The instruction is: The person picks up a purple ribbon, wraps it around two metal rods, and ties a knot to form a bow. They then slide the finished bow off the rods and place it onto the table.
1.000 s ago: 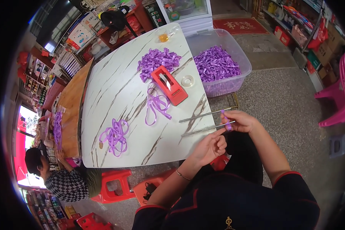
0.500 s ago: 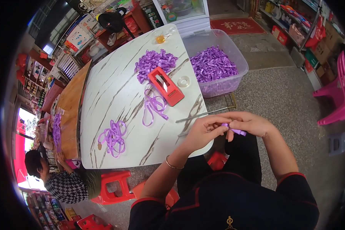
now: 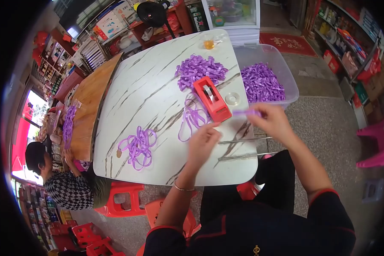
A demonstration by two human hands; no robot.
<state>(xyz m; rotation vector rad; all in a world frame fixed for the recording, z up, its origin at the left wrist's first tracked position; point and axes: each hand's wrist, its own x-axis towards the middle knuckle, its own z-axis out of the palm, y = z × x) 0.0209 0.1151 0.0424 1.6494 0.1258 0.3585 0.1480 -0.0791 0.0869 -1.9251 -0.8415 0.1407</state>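
My right hand [image 3: 271, 121] is above the table's right edge, its fingers pinched on a short strip of purple ribbon [image 3: 247, 112] that points left toward the tape dispenser. My left hand [image 3: 203, 144] hangs over the tabletop with its fingers curled in, just short of the red tape dispenser [image 3: 212, 100]. Whether anything small is between those fingertips is blurred. Loose loops of purple ribbon [image 3: 195, 119] lie left of the dispenser, and a heap of cut purple ribbon pieces [image 3: 202, 70] lies beyond it. A clear tape roll [image 3: 232, 99] rests to its right.
A clear plastic bin [image 3: 289, 85] full of purple pieces stands past the marbled table [image 3: 136, 81]. More ribbon loops [image 3: 138, 147] lie at the left. Thin metal rods [image 3: 243, 140] cross the near right corner. Another person [image 3: 70, 187] sits at the wooden table [image 3: 87, 115].
My hands, together over my lap before, have parted and risen over the table. The right carries the purple ribbon; the left has moved toward the dispenser. The whole view has shifted.
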